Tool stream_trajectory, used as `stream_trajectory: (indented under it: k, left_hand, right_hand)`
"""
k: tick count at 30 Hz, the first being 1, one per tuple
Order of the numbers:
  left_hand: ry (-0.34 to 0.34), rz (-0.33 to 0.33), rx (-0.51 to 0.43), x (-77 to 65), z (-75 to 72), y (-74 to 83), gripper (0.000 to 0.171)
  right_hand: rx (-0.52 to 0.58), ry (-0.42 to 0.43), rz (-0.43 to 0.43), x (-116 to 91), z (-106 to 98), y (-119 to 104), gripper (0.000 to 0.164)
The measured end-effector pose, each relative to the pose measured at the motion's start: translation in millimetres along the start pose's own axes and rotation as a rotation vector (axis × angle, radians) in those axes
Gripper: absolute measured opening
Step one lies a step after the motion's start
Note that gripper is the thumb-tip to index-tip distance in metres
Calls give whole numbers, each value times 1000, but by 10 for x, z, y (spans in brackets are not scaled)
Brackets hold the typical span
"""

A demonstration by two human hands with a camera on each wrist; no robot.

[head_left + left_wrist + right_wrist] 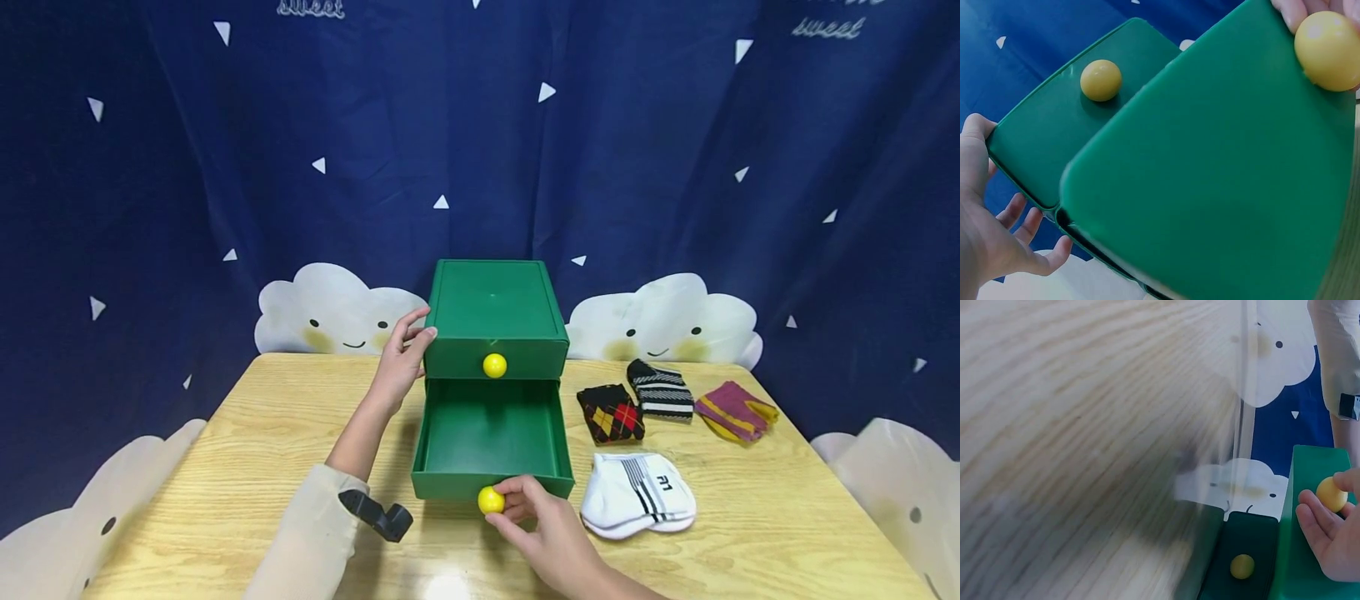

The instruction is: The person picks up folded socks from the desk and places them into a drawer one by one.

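A green two-drawer box (495, 300) stands on the table, its lower drawer (495, 429) pulled out and showing a bare floor. The upper drawer, with a yellow ball knob (494, 365), is closed. My right hand (551, 533) pinches the lower drawer's yellow knob (491, 500) between thumb and fingers; the right wrist view also shows this grip on the knob (1332, 494). At the box's left side is my left hand (402, 367), its fingers spread and touching the upper side edge. The left wrist view shows that hand (997, 219) beside the drawer front (1210, 169).
To the right lie folded socks: a black argyle pair (611, 414), a black-and-white striped pair (662, 389), a maroon-and-yellow pair (737, 412) and a white pair (637, 496) nearest me. Behind the wooden table (300, 417) hangs a dark blue curtain (480, 125) with clouds.
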State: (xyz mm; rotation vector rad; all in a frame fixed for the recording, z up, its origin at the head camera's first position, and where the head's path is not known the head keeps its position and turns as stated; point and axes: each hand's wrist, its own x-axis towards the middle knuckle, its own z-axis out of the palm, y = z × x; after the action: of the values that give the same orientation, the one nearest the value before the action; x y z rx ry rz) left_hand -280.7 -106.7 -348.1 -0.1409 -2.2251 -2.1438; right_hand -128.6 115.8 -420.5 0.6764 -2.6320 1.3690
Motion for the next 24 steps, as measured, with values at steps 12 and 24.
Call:
stream_trajectory:
  k: [12,24]
  left_hand:
    - [-3,2,8,-3,-4,-7,44]
    - [17,7,20,-2,9,-9,43]
  right_hand:
    - [51,-35,-45,-122,-30,21,21]
    - [86,-65,-104,-148,-210,-23,19]
